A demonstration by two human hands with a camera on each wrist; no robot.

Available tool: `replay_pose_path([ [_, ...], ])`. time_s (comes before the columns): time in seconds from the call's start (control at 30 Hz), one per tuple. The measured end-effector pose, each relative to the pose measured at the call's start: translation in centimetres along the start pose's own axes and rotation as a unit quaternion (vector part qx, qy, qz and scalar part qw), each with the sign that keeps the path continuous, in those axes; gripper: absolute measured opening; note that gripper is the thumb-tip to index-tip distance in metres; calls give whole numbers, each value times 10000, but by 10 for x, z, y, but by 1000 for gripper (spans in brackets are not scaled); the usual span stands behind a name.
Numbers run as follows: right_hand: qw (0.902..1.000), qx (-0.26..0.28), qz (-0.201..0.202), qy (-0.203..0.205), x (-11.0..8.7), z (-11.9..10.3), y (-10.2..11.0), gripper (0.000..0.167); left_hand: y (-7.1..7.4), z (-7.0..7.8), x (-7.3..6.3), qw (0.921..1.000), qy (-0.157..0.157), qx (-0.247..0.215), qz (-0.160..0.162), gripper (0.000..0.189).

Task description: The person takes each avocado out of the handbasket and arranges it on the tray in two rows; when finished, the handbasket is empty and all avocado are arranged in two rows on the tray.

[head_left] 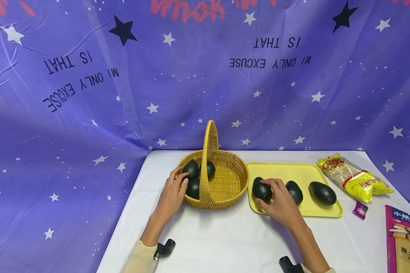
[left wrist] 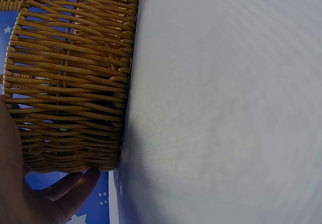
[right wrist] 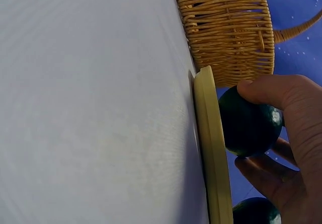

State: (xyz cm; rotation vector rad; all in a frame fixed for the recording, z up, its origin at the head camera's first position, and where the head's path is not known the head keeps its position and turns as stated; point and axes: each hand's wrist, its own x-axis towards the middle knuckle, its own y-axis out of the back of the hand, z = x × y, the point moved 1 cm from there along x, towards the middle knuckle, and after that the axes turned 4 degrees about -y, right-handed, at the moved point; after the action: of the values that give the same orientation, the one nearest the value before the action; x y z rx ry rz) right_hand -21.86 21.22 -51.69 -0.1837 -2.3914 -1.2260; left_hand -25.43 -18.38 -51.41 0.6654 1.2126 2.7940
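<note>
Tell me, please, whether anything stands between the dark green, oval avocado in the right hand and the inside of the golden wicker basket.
Between the avocado and the basket stands only the left rim of the pale yellow rectangular tray; the basket's own right wall follows. The arched wicker handle lies farther left, over the opening.

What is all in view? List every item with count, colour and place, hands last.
Dark green fruits: six, dark green, three in the basket, three at the tray
Wicker basket: one, golden tan, left of the tray
Tray: one, yellow, on the table
Bag: one, yellow and clear, right of the tray
Small wrapper: one, purple, below the bag
Packet: one, magenta and tan, right edge
Tablecloth: one, white, under everything
Backdrop: blue-purple with stars and lettering, behind
Wrist devices: two, black, at the wrists
Left hand: one, at the basket's left rim
Right hand: one, gripping the tray's leftmost fruit
</note>
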Motion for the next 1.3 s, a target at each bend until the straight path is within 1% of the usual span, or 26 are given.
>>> replay_pose_path([
  [0.6,10000,-15,-67,-20,-3,1,-2,70,1,0,0,10000,46,-12,-39,53],
  [0.93,9999,39,-138,-45,-4,1,-2,72,1,-1,1,10000,0,28,-5,51],
  [1.3,9999,5,-165,-50,-4,1,-2,72,0,-1,0,10000,51,-30,-25,52],
])
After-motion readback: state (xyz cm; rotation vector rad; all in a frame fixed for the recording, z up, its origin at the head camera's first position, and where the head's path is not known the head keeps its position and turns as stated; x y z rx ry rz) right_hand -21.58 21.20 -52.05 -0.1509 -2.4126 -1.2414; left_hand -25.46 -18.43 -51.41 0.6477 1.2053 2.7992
